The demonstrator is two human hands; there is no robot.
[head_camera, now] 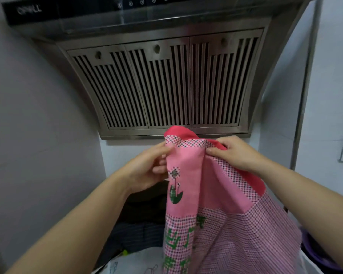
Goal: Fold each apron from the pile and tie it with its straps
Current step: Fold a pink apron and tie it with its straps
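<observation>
Single view only, head-mounted wide-angle, so no second view and no shared coverage. Camera looks forward and about level, tilted less downward than usual: the range hood [162, 84] fills the upper frame from 10 to 2 o'clock, seen slightly from below, its slotted filters facing the lens. It sits close; barrel distortion bows its edges. Both forearms enter from 7 and 5 o'clock, so the lens is just above and behind the hands, which meet just below centre, near 6 o'clock. Wall panel [38, 135] runs down the 9 o'clock side, a metal upright [305, 91] at 3 o'clock. Bottom edge only clips the dark pile [139, 230] below.
</observation>
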